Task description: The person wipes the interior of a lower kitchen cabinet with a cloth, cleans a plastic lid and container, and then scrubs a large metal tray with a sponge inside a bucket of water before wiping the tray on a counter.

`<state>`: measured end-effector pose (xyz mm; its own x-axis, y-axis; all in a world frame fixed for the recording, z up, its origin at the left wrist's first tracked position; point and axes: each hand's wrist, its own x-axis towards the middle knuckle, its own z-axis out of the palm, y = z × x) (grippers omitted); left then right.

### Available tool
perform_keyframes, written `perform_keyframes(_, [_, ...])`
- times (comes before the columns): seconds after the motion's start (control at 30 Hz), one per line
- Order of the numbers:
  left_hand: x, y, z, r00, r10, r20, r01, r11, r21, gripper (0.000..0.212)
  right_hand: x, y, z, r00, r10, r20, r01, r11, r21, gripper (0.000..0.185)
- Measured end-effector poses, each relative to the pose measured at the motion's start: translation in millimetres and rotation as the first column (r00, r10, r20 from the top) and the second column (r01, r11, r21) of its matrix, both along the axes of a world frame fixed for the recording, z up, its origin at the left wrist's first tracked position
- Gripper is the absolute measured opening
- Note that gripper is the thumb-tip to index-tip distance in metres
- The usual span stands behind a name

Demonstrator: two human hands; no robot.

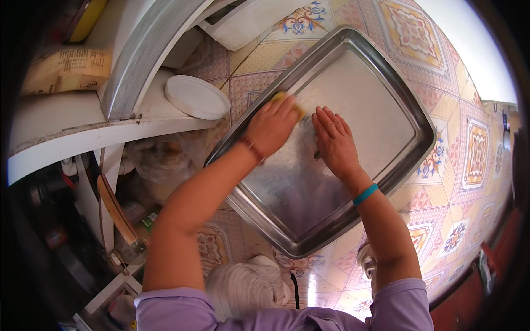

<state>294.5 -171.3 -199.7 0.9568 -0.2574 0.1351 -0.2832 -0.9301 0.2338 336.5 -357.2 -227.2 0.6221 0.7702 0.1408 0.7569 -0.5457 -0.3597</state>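
A large rectangular stainless steel tray (364, 99) with a raised rim lies tilted across the view over the tiled floor. My left hand (273, 124), blurred, presses a yellow sponge or cloth (298, 111) near the tray's left inner wall; the fingers cover most of it. My right hand (336, 138) rests over the middle of the tray with its fingers extended. A small dark spot (317, 155) shows by its thumb side; I cannot tell what it is. Dull smudges and reflections mark the tray's lower left.
To the left, a white shelf unit (62, 140) carries a round white lid (198, 97) and a yellowish printed package (68, 70). Below it are clear plastic bags (165, 157). A white box (248, 25) stands beyond. Patterned tiles (414, 29) surround the tray.
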Motion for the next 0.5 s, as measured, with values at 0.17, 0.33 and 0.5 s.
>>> perform_keyframes(0.17, [-92, 34, 4, 0.994, 0.018, -0.109, 0.0, 0.988, 0.157, 0.007, -1, 0, 0, 1.0, -0.006, -0.001, 0.006, 0.999, 0.045, 0.04])
perform_keyframes(0.33, [-23, 24, 9, 0.985, -0.108, 0.131, 0.068, 0.958, 0.278, 0.012, -3, 4, 1, 0.998, -0.012, 0.056, 0.012, 1.0, 0.0, 0.038])
perform_keyframes(0.5, [6, 12, -1, 0.984, 0.032, 0.177, -0.077, 0.962, 0.26, 0.018, 0, 5, 1, 0.998, -0.006, 0.064, 0.009, 0.999, -0.052, 0.04])
